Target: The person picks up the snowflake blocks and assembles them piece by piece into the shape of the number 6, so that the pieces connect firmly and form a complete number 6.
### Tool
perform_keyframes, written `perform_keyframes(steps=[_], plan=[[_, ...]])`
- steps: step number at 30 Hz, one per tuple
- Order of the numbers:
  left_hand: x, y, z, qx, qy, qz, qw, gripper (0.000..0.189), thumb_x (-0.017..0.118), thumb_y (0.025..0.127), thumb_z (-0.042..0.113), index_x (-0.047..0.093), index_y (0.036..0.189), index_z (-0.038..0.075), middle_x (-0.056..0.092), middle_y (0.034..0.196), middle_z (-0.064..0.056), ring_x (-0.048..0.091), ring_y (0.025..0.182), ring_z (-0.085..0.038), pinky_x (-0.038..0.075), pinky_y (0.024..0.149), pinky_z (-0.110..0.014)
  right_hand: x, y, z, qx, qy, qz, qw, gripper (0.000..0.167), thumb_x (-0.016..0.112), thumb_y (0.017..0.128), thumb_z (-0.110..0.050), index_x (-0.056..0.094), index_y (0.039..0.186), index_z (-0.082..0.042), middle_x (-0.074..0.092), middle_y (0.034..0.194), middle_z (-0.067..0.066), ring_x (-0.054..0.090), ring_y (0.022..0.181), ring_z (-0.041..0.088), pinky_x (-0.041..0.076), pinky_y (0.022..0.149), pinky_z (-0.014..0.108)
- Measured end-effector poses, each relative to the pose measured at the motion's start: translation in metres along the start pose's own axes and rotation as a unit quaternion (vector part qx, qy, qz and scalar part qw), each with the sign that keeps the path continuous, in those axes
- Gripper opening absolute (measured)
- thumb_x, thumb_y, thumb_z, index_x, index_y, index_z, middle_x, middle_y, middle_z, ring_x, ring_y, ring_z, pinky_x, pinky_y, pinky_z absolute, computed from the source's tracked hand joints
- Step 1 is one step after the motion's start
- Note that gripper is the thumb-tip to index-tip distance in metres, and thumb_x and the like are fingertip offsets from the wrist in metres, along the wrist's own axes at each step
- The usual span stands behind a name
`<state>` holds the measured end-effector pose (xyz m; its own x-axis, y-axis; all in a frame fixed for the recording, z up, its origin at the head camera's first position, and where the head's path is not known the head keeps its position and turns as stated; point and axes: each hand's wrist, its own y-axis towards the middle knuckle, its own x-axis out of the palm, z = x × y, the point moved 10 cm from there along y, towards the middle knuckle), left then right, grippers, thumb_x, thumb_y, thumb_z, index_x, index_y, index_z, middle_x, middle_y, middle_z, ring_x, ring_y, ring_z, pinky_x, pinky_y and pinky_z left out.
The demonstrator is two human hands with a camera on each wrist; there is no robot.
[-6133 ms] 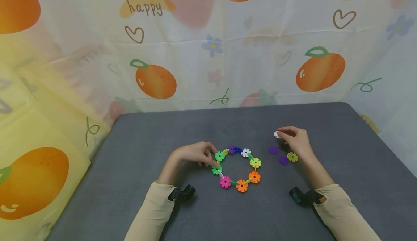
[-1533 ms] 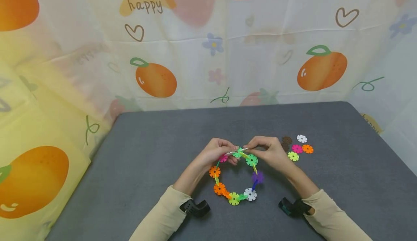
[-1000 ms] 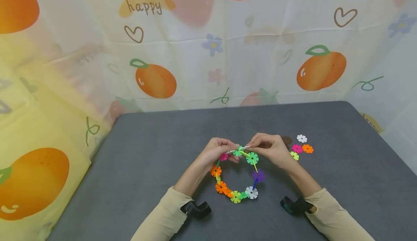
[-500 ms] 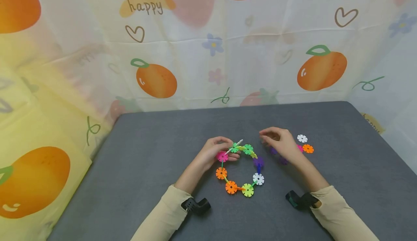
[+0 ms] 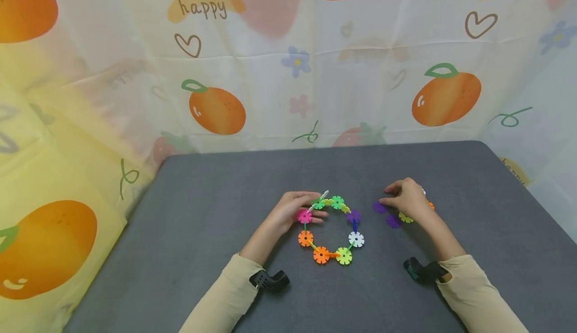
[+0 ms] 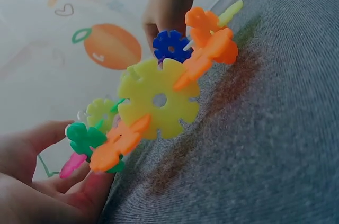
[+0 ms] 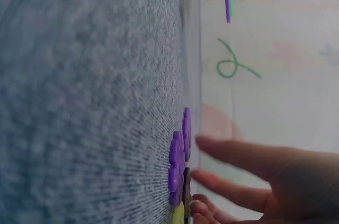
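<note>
Right hand [image 5: 407, 199] shifted rightward; right wrist view alone shows brown disc [image 7: 186, 191].

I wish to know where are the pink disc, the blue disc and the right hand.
Pink disc [image 5: 304, 216]: head view, middle of its face.
Blue disc [image 6: 170, 41]: left wrist view, face above its hole.
Right hand [image 5: 408, 199]: head view, back of it.

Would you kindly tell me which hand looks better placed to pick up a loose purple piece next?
Probably the right hand: it is beside the loose purple pieces and appears empty, while the left hand holds the linked ring.
</note>
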<state>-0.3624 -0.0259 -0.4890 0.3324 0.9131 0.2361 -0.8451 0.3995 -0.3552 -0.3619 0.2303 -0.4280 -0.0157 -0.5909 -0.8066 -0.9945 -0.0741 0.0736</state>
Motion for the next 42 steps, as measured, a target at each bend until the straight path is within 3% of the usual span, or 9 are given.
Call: perform_keyframes(steps=[4,10,19,24,27,32,37,42], plan=[[-0.002,0.001,-0.004,-0.013,-0.006,-0.001,0.9999,0.043,0.065,0.094,0.021,0.059,0.130,-0.002,0.055,0.141,-0.015,0.075,0.088,-0.024,0.061,0.080,-0.041,0.006,0.001,-0.006,-0.024,-0.004,-0.036,0.9991,0.039,0.084,0.075,-0.024,0.072,0.099,0.004,0.065,0.095,0.021,0.061,0.087,0.031,0.052,0.074,0.042],[-0.004,0.002,-0.006,-0.026,-0.006,-0.002,0.9996,0.043,0.066,0.094,0.021,0.060,0.131,0.001,0.058,0.138,-0.015,0.075,0.085,-0.020,0.062,0.078,-0.036,0.014,-0.001,-0.013,-0.055,0.015,-0.085,0.9948,0.031,0.085,0.073,-0.015,0.071,0.093,0.004,0.063,0.086,0.016,0.055,0.075,0.018,0.046,0.063,0.027],[-0.003,0.001,-0.004,-0.021,0.017,-0.002,0.9996,0.039,0.066,0.094,0.020,0.062,0.129,0.002,0.060,0.134,-0.014,0.074,0.079,-0.018,0.062,0.075,-0.035,0.016,0.000,-0.004,-0.030,0.060,-0.093,0.9934,0.029,0.083,0.076,-0.013,0.065,0.092,0.004,0.064,0.085,0.013,0.053,0.069,0.012,0.045,0.059,0.024],[-0.002,0.002,-0.005,-0.019,0.026,-0.010,0.9994,0.038,0.063,0.096,0.018,0.060,0.130,0.002,0.057,0.137,-0.013,0.073,0.077,-0.016,0.063,0.071,-0.034,0.015,0.000,-0.001,-0.009,0.113,-0.088,0.9896,0.026,0.078,0.082,-0.013,0.066,0.097,0.005,0.067,0.080,0.009,0.055,0.066,0.009,0.046,0.055,0.022],[-0.001,0.002,-0.005,-0.018,0.028,-0.014,0.9994,0.039,0.063,0.096,0.019,0.060,0.130,0.002,0.057,0.136,-0.013,0.072,0.077,-0.015,0.062,0.069,-0.032,0.014,-0.001,-0.002,0.022,0.179,-0.078,0.9804,0.032,0.074,0.087,-0.019,0.067,0.107,0.005,0.070,0.079,0.006,0.060,0.066,0.009,0.051,0.058,0.025],[0.003,0.001,-0.004,-0.014,0.033,-0.020,0.9992,0.042,0.064,0.095,0.023,0.059,0.131,0.001,0.058,0.134,-0.013,0.072,0.077,-0.015,0.062,0.067,-0.031,0.020,-0.004,-0.018,0.051,0.308,-0.066,0.9479,0.042,0.067,0.093,-0.024,0.063,0.121,0.007,0.073,0.084,-0.002,0.068,0.075,0.009,0.059,0.071,0.031],[0.007,0.001,-0.004,-0.015,0.031,-0.029,0.9990,0.042,0.062,0.096,0.023,0.058,0.132,0.000,0.057,0.137,-0.014,0.072,0.078,-0.015,0.062,0.066,-0.030,0.028,-0.002,-0.034,0.047,0.352,-0.047,0.9339,0.041,0.066,0.094,-0.023,0.063,0.121,0.008,0.074,0.090,-0.006,0.071,0.082,0.014,0.060,0.080,0.033],[0.011,-0.001,-0.004,-0.022,0.033,-0.035,0.9986,0.045,0.063,0.096,0.025,0.057,0.132,-0.001,0.057,0.137,-0.014,0.073,0.079,-0.015,0.062,0.068,-0.030,0.040,0.003,-0.044,0.055,0.385,-0.048,0.9202,0.041,0.067,0.094,-0.022,0.062,0.121,0.008,0.075,0.097,0.000,0.072,0.083,0.014,0.060,0.083,0.034]])
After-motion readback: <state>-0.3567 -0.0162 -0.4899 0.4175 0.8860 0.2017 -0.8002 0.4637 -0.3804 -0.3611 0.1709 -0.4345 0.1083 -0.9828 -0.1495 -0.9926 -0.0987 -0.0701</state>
